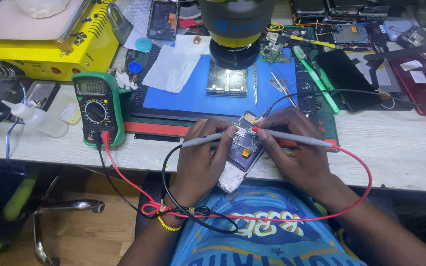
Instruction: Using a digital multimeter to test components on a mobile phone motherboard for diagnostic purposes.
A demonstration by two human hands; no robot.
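Two hands over an opened grey phone with bare circuit board, left hand pinching grey probe, right hand pinching red-tipped probe, green rubber-cased multimeter well left of the phone, blue mat beyond.

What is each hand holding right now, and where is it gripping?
The left hand grips the black probe near its tip and steadies the opened phone; the right hand grips the red probe near its tip.
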